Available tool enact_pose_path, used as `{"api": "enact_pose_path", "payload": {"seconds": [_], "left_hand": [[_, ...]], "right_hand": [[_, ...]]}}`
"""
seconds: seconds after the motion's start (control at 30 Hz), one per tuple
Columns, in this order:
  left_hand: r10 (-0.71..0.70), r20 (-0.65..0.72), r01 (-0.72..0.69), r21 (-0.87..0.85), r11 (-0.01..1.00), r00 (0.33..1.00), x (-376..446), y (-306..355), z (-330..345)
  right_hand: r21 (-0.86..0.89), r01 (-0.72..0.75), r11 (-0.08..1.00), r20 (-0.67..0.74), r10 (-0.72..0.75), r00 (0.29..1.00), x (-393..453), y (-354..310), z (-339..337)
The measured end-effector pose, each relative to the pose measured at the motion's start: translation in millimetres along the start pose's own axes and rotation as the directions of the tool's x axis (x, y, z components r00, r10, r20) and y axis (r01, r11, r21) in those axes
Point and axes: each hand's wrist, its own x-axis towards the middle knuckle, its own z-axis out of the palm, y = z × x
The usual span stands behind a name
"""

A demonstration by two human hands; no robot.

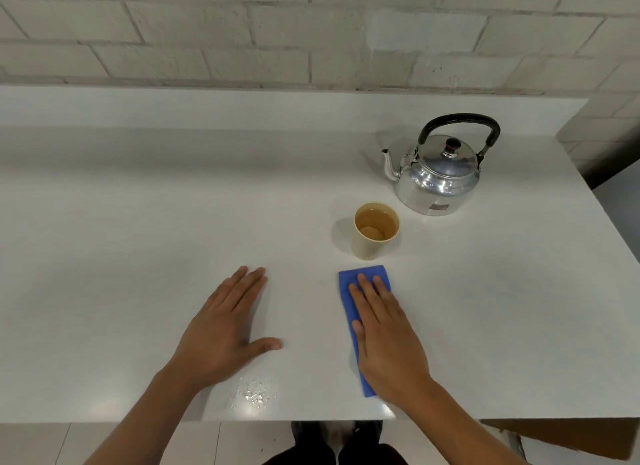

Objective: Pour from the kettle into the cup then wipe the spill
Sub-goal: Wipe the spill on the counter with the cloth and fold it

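A white surface (138, 222) runs up to a pale brick wall (242, 32). The left hand (225, 329) lies flat on the bare surface, palm down, fingers stretched forward and close together, thumb out to the side; it holds nothing. The right hand (384, 333) is also flat and spread, pressing down on a folded blue cloth (349, 302) that lies lengthwise under the palm and fingers, its far end showing past the fingertips and its near corner poking out beside the wrist. The fingers are not closed around the cloth.

A patch of small water droplets (256, 392) sits on the surface near its front edge, just beside the left wrist and apart from the cloth.

Just beyond the cloth stands a pale yellow cup (375, 231), upright, holding clear liquid. Behind it and to the right, near but not touching, stands a shiny metal kettle (438, 177), upright, lid on with a dark knob, black handle raised over the top, and spout pointing left.

Below the front edge of the surface, a tiled floor (225, 444) and dark trousers are visible.
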Motion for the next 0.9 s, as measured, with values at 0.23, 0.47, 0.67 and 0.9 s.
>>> {"api": "enact_pose_path", "payload": {"seconds": [0.23, 0.47, 0.67, 0.9], "left_hand": [[-0.008, 0.007, 0.008, 0.005, 1.000, 1.000, 0.0, -1.0, 2.8], [0.000, 0.007, 0.000, 0.017, 1.000, 1.000, -1.0, -2.4, 3.0], [-0.008, 0.000, 0.008, 0.010, 1.000, 1.000, -1.3, -0.6, 2.7], [-0.080, -0.037, 0.075, -0.123, 0.990, 0.996, -2.5, 1.4, 1.7]], "right_hand": [[-0.025, 0.274, 0.961, 0.017, -0.274, 0.962, 43.5, -56.4, 8.2], [0.010, 0.348, 0.937, 0.046, -0.348, 0.936, -7.0, -14.0, 8.1], [-0.008, 0.208, 0.978, 0.003, -0.208, 0.978, 38.9, -4.5, -5.0], [-0.072, 0.378, 0.923, 0.045, -0.376, 0.926, 90.4, -66.1, 6.6]]}}
